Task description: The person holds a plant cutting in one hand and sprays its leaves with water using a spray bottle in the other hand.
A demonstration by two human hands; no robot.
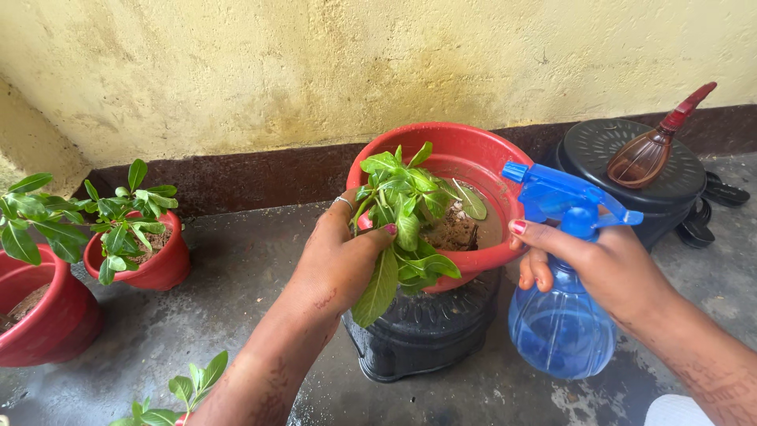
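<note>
The left hand (pixel 339 260) is closed around the stems of a leafy green plant (pixel 406 217), gathering its smooth, oval leaves into a bunch that leans out over the rim toward 7 o'clock. The plant grows in crumbly brown soil inside a round, glossy red plastic pot (pixel 473 150), which sits tilted on an upturned black ribbed pot (pixel 426 331).

The right hand (pixel 607 264) grips the neck of a translucent blue plastic spray bottle (pixel 560 323), index finger stretched along the trigger. The bottle stands upright, long axis running 12 to 6 o'clock, with its bright blue nozzle pointing toward 9 o'clock at the plant, just beside the red pot's rim.

At 9 o'clock stand two more red pots (pixel 162 268) with leafy plants on the rough grey concrete floor (pixel 236 284).
</note>
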